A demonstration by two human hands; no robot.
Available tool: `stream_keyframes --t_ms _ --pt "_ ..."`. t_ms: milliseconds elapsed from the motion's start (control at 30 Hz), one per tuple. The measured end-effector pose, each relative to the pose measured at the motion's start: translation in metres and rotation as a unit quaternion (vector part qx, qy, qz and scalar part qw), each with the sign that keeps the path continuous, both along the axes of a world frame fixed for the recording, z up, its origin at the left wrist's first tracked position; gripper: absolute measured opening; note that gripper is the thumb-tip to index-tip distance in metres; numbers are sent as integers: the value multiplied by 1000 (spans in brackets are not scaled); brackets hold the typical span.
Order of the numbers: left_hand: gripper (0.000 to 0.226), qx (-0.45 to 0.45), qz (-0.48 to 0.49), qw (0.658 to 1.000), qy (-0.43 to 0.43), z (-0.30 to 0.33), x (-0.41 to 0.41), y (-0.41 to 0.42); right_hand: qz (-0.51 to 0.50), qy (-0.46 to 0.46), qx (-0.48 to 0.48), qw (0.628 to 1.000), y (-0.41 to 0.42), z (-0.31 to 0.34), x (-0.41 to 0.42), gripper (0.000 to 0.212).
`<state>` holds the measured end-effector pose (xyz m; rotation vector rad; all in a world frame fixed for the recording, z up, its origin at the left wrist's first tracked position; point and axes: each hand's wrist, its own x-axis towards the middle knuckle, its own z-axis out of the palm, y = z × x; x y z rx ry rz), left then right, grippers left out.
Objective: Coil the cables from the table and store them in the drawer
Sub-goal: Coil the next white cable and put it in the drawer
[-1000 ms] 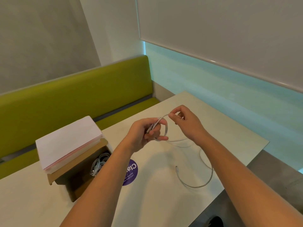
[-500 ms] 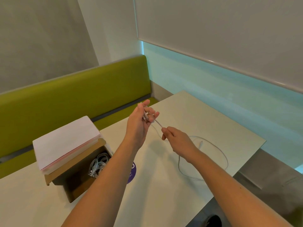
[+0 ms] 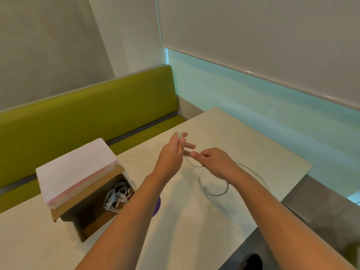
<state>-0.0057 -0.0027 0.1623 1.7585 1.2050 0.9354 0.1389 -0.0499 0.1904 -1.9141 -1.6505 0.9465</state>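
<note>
Holding loops of a white cable (image 3: 213, 192) raised above the table (image 3: 253, 145), the left hand (image 3: 171, 152) pinches the coil between thumb and fingers, while the right hand (image 3: 214, 162) grips the strand just beside it — the slack trails across the tabletop. Coiled cables (image 3: 116, 198) lie in the open cardboard drawer (image 3: 91, 221).

no legible text, purple sticker (image 3: 158, 206) mostly hidden
</note>
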Motion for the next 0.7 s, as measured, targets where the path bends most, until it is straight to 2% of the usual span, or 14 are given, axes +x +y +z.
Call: stream_keyframes --t_ms 200,300,467,533,600,700 --pt "26 -11 -60 993 104 -5 -8 -1 19 28 15 999 -5 2 7 44" --pt "33 -23 -74 990 115 -4 -9 1 25 54 26 998 -7 6 8 36" --pt "38 -93 -58 994 23 -1 -11 0 -9 90 42 995 -5 5 12 28" --pt "40 -176 -40 984 6 9 -1 7 -15 71 54 996 -5 2 12 26" --pt "43 -292 -14 956 -7 21 4 5 -19 60 64 996 -5 -4 11 26" --pt "45 -281 -41 946 -157 22 2 -3 -17 45 92 995 -6 -9 8 31"
